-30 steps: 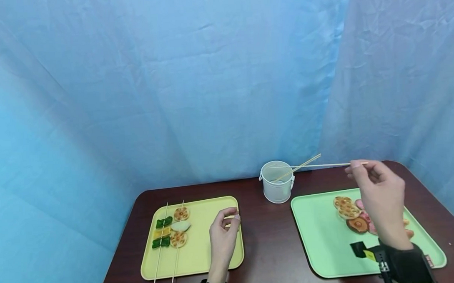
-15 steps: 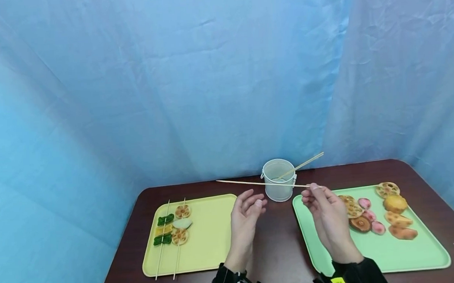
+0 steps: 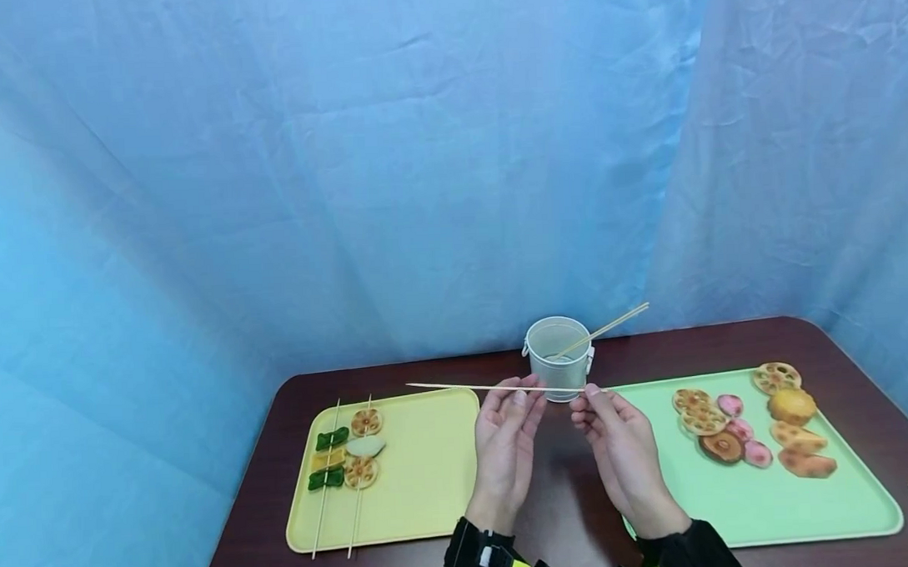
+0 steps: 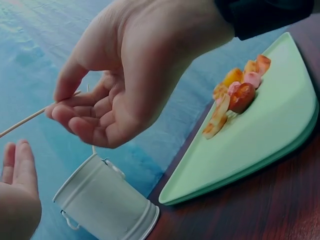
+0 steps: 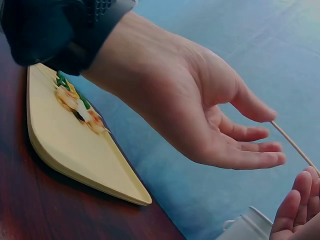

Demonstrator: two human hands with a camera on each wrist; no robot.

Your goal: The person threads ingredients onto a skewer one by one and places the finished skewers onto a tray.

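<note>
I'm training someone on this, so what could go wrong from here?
The right hand pinches the stick near one end, so the end beyond the left hand might swing. The white bucket behind the stick could get bumped. Tails of the loaded skewers overhang the near edge of the yellow tray, so they might get snagged.

Green tray (image 3: 800,517) partly behind right hand (image 3: 625,461), sleeves (image 3: 696,552) cut off below

We'd 1 thin, pale skewer (image 3: 506,388) approx. horiz., pinched nr one end by our R hand (image 3: 625,461), tip out past our L hand (image 3: 505,448).
</note>
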